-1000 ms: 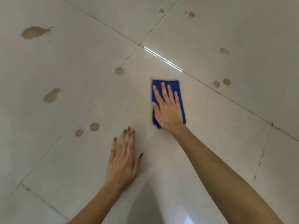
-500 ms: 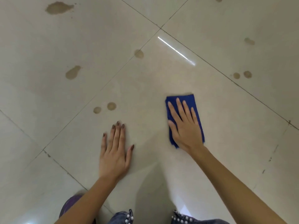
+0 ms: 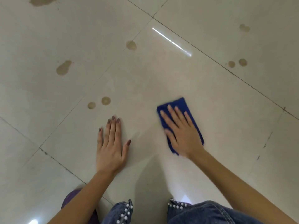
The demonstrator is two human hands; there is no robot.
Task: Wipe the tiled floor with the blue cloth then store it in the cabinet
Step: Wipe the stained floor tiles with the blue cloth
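The folded blue cloth [image 3: 182, 105] lies flat on the glossy cream tiled floor [image 3: 218, 110], right of centre. My right hand [image 3: 182, 133] presses down on it with fingers spread, covering most of it. My left hand [image 3: 110, 146] rests palm-down on the bare tile to the left, fingers together, holding nothing. Brown stains mark the floor: two small round ones [image 3: 106, 100] just beyond my left hand, a larger blotch [image 3: 63, 67] further left, one spot [image 3: 131, 45] by a grout line. No cabinet is in view.
More brown spots [image 3: 242, 62] lie at the right beyond a grout line, with another [image 3: 244, 27] further off and a big smear [image 3: 42, 0] at the top left. My knees in blue jeans with pearl studs [image 3: 126, 210] fill the bottom edge.
My right hand has dragged the blue cloth back toward me and a little to the right. My left hand stayed planted. The view tipped down, bringing my knees into sight.
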